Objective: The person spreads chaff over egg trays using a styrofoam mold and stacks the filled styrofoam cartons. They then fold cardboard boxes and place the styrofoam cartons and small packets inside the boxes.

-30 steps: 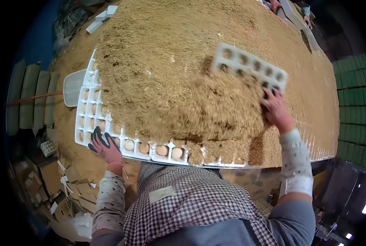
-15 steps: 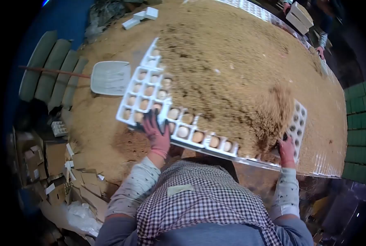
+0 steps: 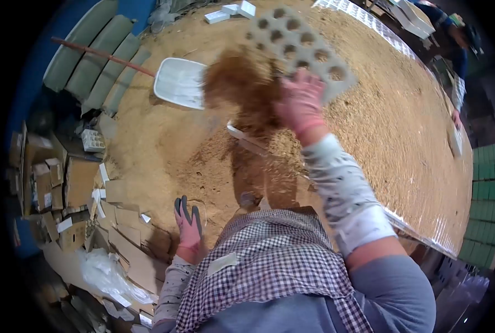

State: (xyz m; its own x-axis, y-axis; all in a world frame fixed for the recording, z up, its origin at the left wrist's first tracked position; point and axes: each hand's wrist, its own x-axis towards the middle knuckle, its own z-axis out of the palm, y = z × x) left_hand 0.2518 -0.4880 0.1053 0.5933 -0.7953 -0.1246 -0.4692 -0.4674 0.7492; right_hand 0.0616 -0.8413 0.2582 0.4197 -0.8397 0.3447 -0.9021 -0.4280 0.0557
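Observation:
My right hand, in a pink glove, grips the near edge of a grey tray with rows of round holes. A blurred cloud of brown husk flies off to the left of that hand. Under it, a bit of white tray edge shows at the corner of the husk-covered table. Low on the left, my left hand, in a pink glove with dark fingertips, hangs over the floor with its fingers spread and nothing in them.
A white shovel with a red handle lies on the husk-strewn floor. Green sacks lean at the upper left. Cardboard boxes and plastic film lie at left. Another person is at the upper right; green crates stand at right.
The holed tray has swung up and left in my right hand, pushing husk off the table's left end. My left hand has left the egg trays and dropped. The view has shifted left.

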